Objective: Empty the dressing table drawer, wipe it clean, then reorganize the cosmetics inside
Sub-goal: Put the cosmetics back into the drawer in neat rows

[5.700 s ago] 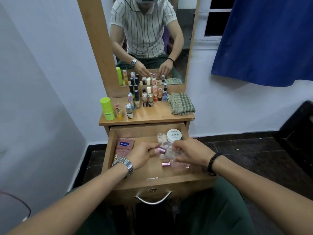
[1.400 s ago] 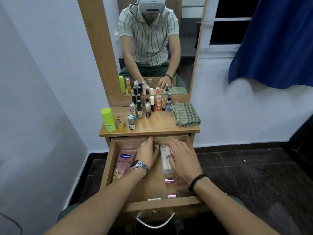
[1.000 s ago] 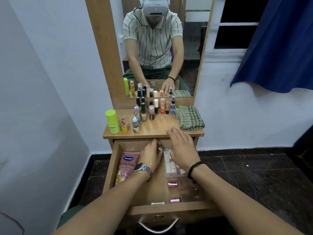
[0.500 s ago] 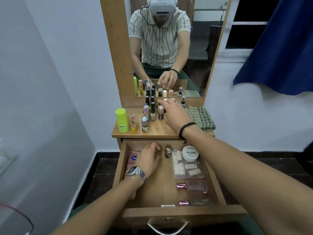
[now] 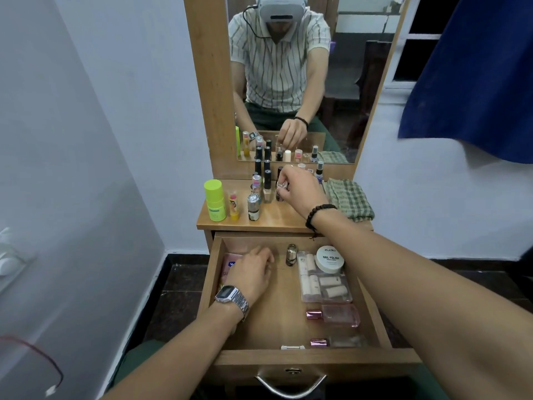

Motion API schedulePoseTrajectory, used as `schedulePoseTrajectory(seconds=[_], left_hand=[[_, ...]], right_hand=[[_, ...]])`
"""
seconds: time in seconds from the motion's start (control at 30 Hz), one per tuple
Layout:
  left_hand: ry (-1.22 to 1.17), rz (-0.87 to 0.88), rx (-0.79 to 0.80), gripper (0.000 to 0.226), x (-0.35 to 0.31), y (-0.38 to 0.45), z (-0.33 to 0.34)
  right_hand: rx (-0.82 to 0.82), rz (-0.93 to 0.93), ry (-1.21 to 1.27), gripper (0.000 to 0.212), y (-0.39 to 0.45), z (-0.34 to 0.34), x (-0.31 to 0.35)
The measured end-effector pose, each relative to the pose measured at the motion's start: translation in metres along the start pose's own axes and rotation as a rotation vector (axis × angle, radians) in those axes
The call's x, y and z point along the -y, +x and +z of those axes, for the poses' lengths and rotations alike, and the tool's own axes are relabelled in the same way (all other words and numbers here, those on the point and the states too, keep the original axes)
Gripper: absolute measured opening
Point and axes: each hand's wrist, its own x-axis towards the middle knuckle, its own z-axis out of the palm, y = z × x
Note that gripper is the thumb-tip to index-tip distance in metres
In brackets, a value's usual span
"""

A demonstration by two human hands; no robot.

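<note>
From my remote view, my left hand (image 5: 253, 269) rests loosely inside the open drawer (image 5: 288, 321), holding nothing, partly over a pink sachet (image 5: 229, 262). Farther back on the wooden desk (image 5: 277, 217), my right hand (image 5: 300, 187) pinches an upright small bottle (image 5: 280, 192) among standing cosmetics. The drawer lies directly below and nearer. A checked cloth (image 5: 349, 199) sits rightmost; walls are white.

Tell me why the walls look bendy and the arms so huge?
Head view: its wide-angle lens bows the wall edges and stretches whatever is near the frame's edge, so the right hand looks small while its forearm balloons; the tabletop shows soft glare.
</note>
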Motion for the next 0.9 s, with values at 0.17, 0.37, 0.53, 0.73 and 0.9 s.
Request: schedulePoseTrajectory(seconds=[0.17,0.37,0.53,0.73,0.9], left_hand=[[-0.019,-0.003,-0.004,0.014,0.003,0.001,0.001],[-0.009,-0.013,-0.022,0.011,0.005,0.003,0.004],[0.021,-0.025,-0.015,0.014,0.004,0.004,0.005],[0.065,-0.027,0.007,0.015,0.004,0.003,0.005],[0.078,-0.035,0.016,0.015,0.004,0.003,0.004]], right_hand=[[-0.191,-0.014,0.166,0.022,-0.021,-0.015,-0.004],[-0.055,-0.117,0.246,0.014,-0.085,-0.031,-0.011],[0.203,-0.063,0.118,0.023,-0.126,-0.013,-0.025],[0.335,-0.036,-0.034,0.029,-0.129,0.019,-0.030],[0.383,-0.047,-0.123,0.032,-0.124,0.030,-0.028]])
